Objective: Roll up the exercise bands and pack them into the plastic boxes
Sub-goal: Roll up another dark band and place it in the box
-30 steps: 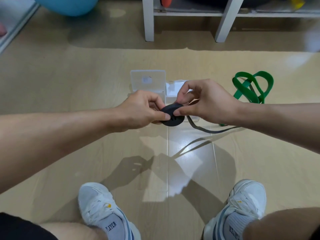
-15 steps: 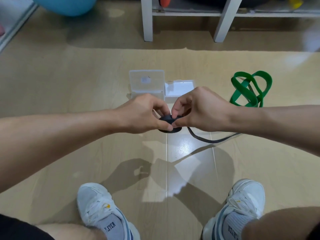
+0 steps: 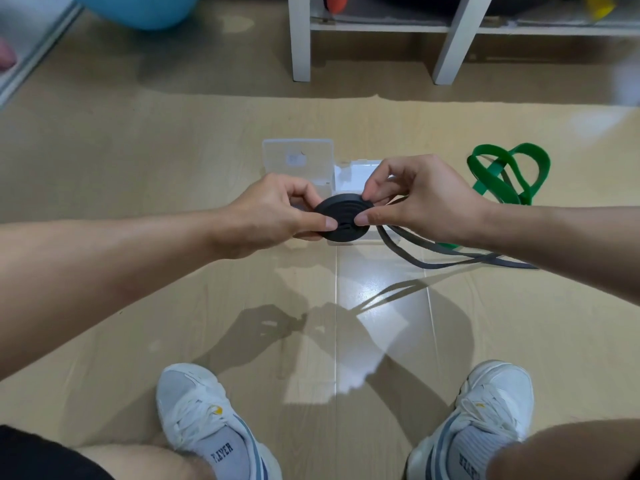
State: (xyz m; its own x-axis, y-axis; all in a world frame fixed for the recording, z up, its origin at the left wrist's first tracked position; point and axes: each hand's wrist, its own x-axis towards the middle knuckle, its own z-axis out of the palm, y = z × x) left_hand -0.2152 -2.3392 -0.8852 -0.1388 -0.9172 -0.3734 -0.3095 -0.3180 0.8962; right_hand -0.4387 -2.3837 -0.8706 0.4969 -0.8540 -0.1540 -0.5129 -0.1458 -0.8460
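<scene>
A black exercise band is wound into a flat coil held above the floor. My left hand pinches the coil's left side, thumb on top. My right hand pinches its right side. The band's loose tail trails right and down to the floor under my right forearm. Behind the coil lies a clear plastic box with its lid standing open; my hands hide most of it. A loose green band lies tangled on the floor at the right.
White shelf legs stand at the back, with a blue ball at the far left. My two white shoes rest on the wooden floor near the bottom edge.
The coil has tipped so its flat face shows toward me and sits a little higher. More of the band is wound on, and both hands have shifted their pinch on it.
</scene>
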